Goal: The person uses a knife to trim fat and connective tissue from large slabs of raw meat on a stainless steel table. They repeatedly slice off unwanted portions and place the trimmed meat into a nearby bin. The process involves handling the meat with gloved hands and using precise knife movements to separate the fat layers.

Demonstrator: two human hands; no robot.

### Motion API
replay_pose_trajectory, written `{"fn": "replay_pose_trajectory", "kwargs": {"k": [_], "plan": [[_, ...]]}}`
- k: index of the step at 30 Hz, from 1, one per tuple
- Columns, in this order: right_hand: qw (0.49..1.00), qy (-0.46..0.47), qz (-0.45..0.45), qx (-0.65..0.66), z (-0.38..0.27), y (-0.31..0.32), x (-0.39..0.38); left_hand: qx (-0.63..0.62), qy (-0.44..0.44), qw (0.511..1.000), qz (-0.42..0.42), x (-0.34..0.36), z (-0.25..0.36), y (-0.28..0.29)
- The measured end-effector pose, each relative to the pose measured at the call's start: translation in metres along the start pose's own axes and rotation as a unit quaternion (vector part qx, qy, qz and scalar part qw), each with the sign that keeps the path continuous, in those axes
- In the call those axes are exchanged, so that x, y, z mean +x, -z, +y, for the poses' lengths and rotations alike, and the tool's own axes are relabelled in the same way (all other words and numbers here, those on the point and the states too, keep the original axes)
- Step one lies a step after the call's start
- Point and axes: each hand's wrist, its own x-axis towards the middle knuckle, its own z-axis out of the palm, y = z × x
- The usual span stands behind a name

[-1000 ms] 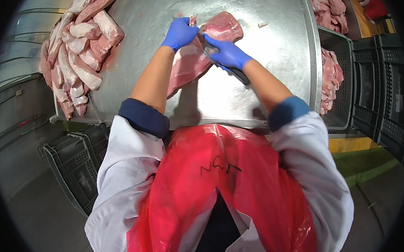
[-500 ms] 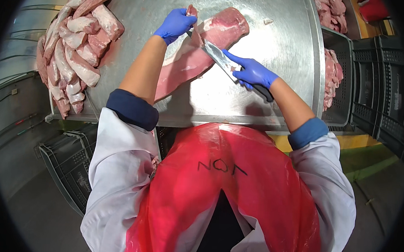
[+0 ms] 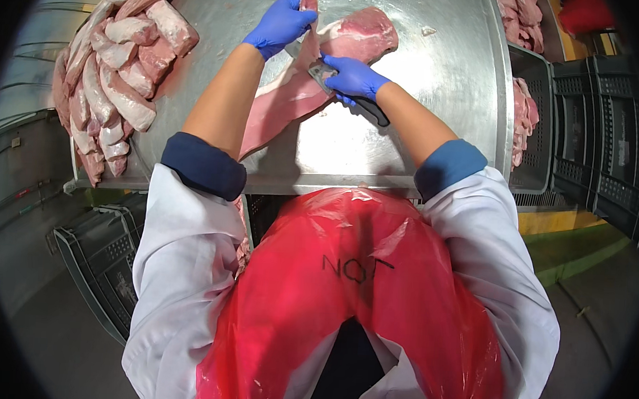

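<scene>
My left hand point(image 3: 278, 27), in a blue glove, is closed on the raised end of a narrow strip of meat point(image 3: 309, 43) above a long pink cut of meat point(image 3: 280, 114). My right hand point(image 3: 355, 78), also gloved, grips a black-handled knife point(image 3: 373, 110); its blade lies at the strip, just below my left hand, and is partly hidden by my fingers. The long cut rests diagonally on the steel table point(image 3: 444, 105), its thicker end toward the back.
A pile of meat pieces point(image 3: 116, 80) covers the table's left end. At right, a grey crate point(image 3: 543, 146) holds meat, beside more crates point(image 3: 604, 142) and another meat heap point(image 3: 520, 18). A dark crate point(image 3: 92, 260) sits below left. Something red point(image 3: 586, 15) is at the upper right.
My left hand has risen toward the back, lifting the strip higher. My right hand with the knife moved down and right, then back up and left toward the strip.
</scene>
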Motion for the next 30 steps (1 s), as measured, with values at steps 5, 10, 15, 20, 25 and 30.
{"fn": "replay_pose_trajectory", "kwargs": {"k": [5, 10, 15, 20, 25, 30], "plan": [[0.997, -0.019, -0.06, 0.034, 0.014, -0.018, -0.063, -0.119, 0.008, 0.991, 0.054, -0.019, -0.001, 0.032], [0.997, -0.007, -0.014, 0.074, -0.021, -0.041, 0.016, -0.125, -0.022, 0.992, 0.026, -0.016, -0.003, 0.038], [0.996, -0.048, -0.064, 0.037, -0.009, -0.061, -0.057, -0.172, -0.038, 0.982, 0.065, -0.023, -0.028, 0.08], [0.997, -0.014, -0.016, 0.079, -0.026, -0.085, 0.029, -0.18, -0.074, 0.98, 0.029, -0.066, 0.044, 0.056], [0.999, -0.007, -0.039, 0.015, -0.02, -0.122, -0.043, -0.262, -0.126, 0.953, 0.079, -0.084, 0.024, 0.107], [1.0, 0.023, -0.002, 0.01, -0.057, -0.138, 0.044, -0.28, -0.152, 0.943, 0.098, -0.125, 0.063, 0.109]]}}
